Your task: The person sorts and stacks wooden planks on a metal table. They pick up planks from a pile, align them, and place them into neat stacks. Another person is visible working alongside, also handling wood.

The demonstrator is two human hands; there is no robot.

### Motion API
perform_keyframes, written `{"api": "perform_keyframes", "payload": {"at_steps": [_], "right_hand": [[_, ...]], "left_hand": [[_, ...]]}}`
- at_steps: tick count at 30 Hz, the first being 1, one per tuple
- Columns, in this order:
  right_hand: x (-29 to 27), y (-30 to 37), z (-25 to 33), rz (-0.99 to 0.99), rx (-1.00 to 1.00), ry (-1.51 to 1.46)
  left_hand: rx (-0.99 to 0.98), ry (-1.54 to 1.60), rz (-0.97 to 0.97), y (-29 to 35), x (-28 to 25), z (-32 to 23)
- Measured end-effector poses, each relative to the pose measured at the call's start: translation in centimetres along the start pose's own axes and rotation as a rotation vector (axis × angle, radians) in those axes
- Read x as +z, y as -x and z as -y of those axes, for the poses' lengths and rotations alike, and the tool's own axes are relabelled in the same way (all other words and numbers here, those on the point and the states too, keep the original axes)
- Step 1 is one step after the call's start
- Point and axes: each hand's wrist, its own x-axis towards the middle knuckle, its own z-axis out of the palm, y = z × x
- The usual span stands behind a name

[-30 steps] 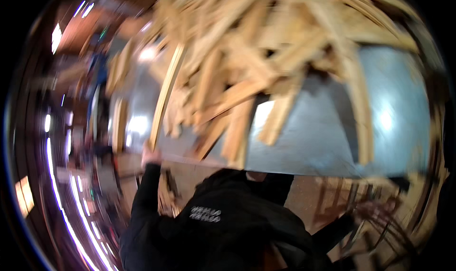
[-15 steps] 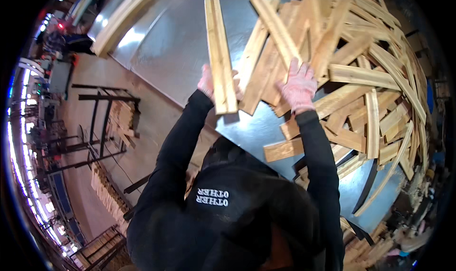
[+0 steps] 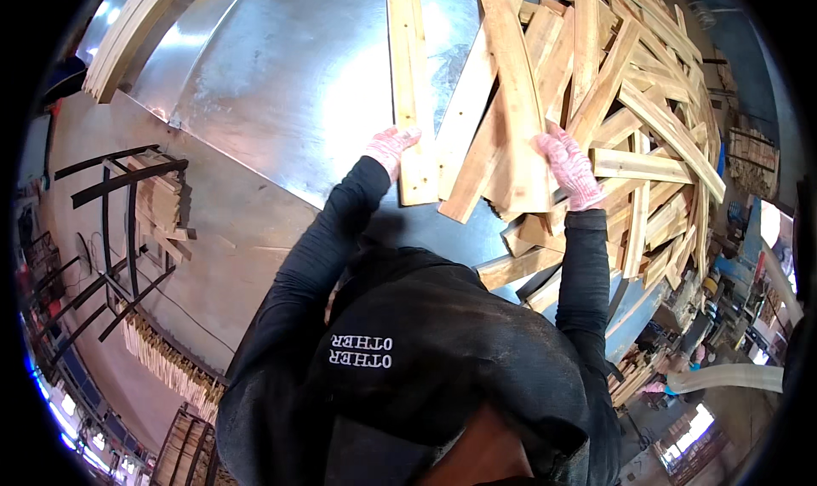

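Observation:
A long pale wooden board [image 3: 407,77] extends away from me, its near end over the shiny metal table. My left hand [image 3: 392,150], in a pink-and-white knit glove, grips its left edge close to that end. To the right, a second wooden board [image 3: 517,103] slants over other boards. My right hand [image 3: 572,167], gloved alike, is closed on its right edge with the thumb on top; the fingers below are hidden. Between the two lies another pale board [image 3: 466,111], and a browner board [image 3: 473,167] sits partly under the held one.
A large jumbled heap of boards [image 3: 655,111] covers the table's right side. Stacked strips [image 3: 140,26] lie at the table's far left on the metal table top [image 3: 272,86]. Black metal racks [image 3: 128,180] with wood stand on the floor to the left.
My right hand has moved from lying spread over boards to gripping a board's edge, and that board has come nearer. The left-hand board is straighter. The view has shifted.

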Motion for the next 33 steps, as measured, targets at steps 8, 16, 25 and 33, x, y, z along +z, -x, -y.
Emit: {"api": "perform_keyframes", "payload": {"at_steps": [8, 16, 25, 33], "right_hand": [[9.7, -2.0, -1.4, -0.115, -0.033, -0.048], [15.3, -1.1, 1.3, -0.253, -0.006, 0.94], [11.8, -0.2, -1.6, -0.214, -0.231, 0.325], [12.3, 4.2, 3.0, -0.155, -0.455, 0.235]], "left_hand": [[0.019, -0.11, -0.096, -2.1, 0.1, 3.0], [0.181, -0.441, -0.097, 0.2, -0.8, 0.5], [0.814, -1.633, -0.602, 5.9, -0.1, -6.1], [-0.009, -0.666, 0.374, 8.7, 8.7, -4.3]]}}
